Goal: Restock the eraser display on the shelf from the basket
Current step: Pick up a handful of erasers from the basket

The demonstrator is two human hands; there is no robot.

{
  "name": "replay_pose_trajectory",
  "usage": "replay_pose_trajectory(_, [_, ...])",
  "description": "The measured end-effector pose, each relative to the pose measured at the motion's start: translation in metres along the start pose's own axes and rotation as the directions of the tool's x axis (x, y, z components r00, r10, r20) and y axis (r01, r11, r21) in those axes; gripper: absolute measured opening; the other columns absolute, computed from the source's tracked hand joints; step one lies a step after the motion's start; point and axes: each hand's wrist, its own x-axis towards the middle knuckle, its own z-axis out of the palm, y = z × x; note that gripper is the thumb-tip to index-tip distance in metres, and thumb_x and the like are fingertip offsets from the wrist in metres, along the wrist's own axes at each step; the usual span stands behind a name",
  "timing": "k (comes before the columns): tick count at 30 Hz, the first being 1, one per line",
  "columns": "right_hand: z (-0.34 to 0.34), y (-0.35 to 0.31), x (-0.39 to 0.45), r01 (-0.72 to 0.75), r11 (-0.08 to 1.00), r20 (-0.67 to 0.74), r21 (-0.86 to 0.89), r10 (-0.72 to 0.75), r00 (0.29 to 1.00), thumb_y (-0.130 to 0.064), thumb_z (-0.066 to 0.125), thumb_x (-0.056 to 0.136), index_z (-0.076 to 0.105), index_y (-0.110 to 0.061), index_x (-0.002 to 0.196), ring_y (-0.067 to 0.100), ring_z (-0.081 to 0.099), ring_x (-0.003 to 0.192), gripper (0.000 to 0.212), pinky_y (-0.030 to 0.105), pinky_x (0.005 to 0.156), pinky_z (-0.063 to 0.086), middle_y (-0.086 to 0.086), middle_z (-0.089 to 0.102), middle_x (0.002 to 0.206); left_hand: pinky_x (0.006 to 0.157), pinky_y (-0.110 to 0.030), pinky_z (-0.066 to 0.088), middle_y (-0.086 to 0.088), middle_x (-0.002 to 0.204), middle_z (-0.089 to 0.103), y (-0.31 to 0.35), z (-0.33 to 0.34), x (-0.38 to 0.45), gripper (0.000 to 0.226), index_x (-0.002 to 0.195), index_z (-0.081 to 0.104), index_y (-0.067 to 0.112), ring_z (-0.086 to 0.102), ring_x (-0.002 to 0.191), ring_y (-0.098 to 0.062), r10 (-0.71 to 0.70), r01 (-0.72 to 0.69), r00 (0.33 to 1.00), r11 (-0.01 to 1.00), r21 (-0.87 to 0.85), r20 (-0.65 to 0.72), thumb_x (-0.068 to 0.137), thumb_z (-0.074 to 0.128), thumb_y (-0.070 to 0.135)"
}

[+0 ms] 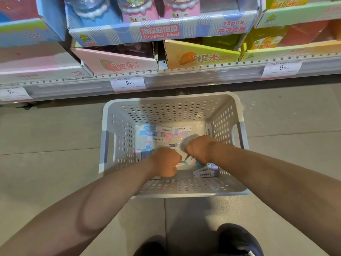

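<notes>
A white perforated basket (118, 130) stands on the floor in front of the shelf. Several pastel erasers (160, 133) with barcode labels lie scattered on its bottom. Both my hands reach down inside it. My left hand (166, 161) is curled into a fist low in the basket; what it holds is hidden, though an eraser edge shows just under it. My right hand (198, 148) is closed around a pastel eraser (191, 160) whose end sticks out below the fingers. More erasers (204, 171) lie near the front right corner.
The shelf edge (184, 78) with 9.90 price tags runs above the basket. Display boxes sit on it: a blue Crystal Mud box (160, 32), a pink box (118, 61), an orange-yellow box (201, 56). My shoes (238, 241) are at the bottom on the tiled floor.
</notes>
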Motion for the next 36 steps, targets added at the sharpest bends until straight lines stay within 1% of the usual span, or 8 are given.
replay_pose_trajectory(7, [-0.004,-0.006,0.005,-0.021,0.994,0.104,0.11,0.009,0.994,-0.002,0.051,0.086,0.059,-0.01,0.091,0.019,0.056,0.085,0.012,0.019,0.057,0.039,0.01,0.059,0.095,0.078,-0.036,0.044,-0.022,0.103,0.063,-0.012,0.002,-0.006,0.026,0.107,0.053,-0.002,0.058,0.094,-0.036,-0.117,0.13,0.991,0.96,-0.246,0.064,0.083,0.048,0.008])
replay_pose_trajectory(11, [-0.005,-0.008,0.01,-0.096,0.966,0.135,0.24,0.065,0.989,0.0,0.048,0.086,0.061,-0.001,0.106,0.017,0.049,0.08,0.023,0.025,0.063,0.041,0.009,0.059,0.087,0.084,-0.037,0.047,-0.024,0.105,0.061,-0.016,0.004,-0.005,0.029,0.105,0.055,-0.004,0.056,0.099,-0.036,-0.178,0.197,0.98,0.872,-0.448,0.085,0.078,0.047,0.0])
replay_pose_trajectory(17, [0.006,-0.005,0.003,-0.157,0.869,0.025,0.47,0.165,0.986,-0.012,0.04,0.093,0.044,-0.016,0.065,0.024,0.043,0.083,0.028,0.035,0.077,0.04,0.01,0.049,0.085,0.068,-0.026,0.034,-0.023,0.125,0.05,-0.008,-0.007,-0.007,0.041,0.124,0.045,-0.001,0.049,0.102,-0.031,-0.221,0.265,0.964,0.752,-0.603,0.148,0.084,0.047,-0.005])
replay_pose_trajectory(21, [0.008,-0.005,0.0,-0.145,0.895,0.062,0.421,0.131,0.989,-0.009,0.044,0.091,0.059,-0.001,0.109,0.026,0.052,0.088,0.024,0.036,0.085,0.045,0.015,0.061,0.112,0.056,-0.024,0.042,-0.015,0.123,0.046,-0.01,-0.01,-0.01,0.046,0.129,0.041,0.006,0.053,0.082,-0.024,-0.269,0.301,0.95,0.656,-0.692,0.158,0.085,0.043,-0.008])
replay_pose_trajectory(25, [0.001,-0.001,-0.007,-0.079,0.882,-0.033,0.464,0.107,0.994,-0.008,0.056,0.086,0.053,-0.004,0.113,0.018,0.048,0.087,0.027,0.032,0.087,0.046,0.01,0.058,0.11,0.044,-0.021,0.036,-0.011,0.097,0.05,-0.019,-0.021,-0.016,0.039,0.117,0.047,0.01,0.045,0.054,-0.013,-0.345,0.342,0.921,0.485,-0.805,0.183,0.084,0.049,-0.01])
replay_pose_trajectory(29, [-0.017,0.001,-0.02,-0.04,0.692,-0.165,0.721,0.228,0.96,-0.021,0.061,0.085,0.055,-0.002,0.117,0.027,0.056,0.107,0.037,0.026,0.082,0.043,0.015,0.06,0.118,0.034,-0.016,0.03,-0.01,0.057,0.051,-0.026,-0.044,-0.036,0.006,0.086,0.05,0.012,0.04,0.03,-0.004,-0.451,0.228,0.889,0.292,-0.929,0.076,0.092,0.053,0.012])
replay_pose_trajectory(33, [-0.049,0.005,-0.044,0.115,0.31,-0.215,0.944,0.313,0.925,-0.018,0.066,0.082,0.059,-0.013,0.078,0.02,0.055,0.073,0.01,0.02,0.055,0.039,0.003,0.057,0.073,0.037,-0.018,0.03,-0.006,0.047,0.047,-0.025,-0.075,-0.063,0.025,0.062,0.053,0.011,0.038,0.03,-0.009,-0.534,0.138,0.846,0.191,-0.972,0.016,0.085,0.062,0.01])
replay_pose_trajectory(36, [-0.073,0.006,-0.074,0.196,0.082,-0.212,0.977,0.342,0.916,-0.018,0.066,0.083,0.049,-0.015,0.063,0.006,0.047,0.047,0.026,0.014,0.043,0.037,-0.005,0.051,0.049,0.036,-0.017,0.027,-0.003,0.044,0.045,-0.017,-0.105,-0.09,0.02,0.065,0.054,0.008,0.035,0.029,-0.009,-0.556,0.063,0.831,0.076,-0.995,0.01,0.083,0.063,0.007])
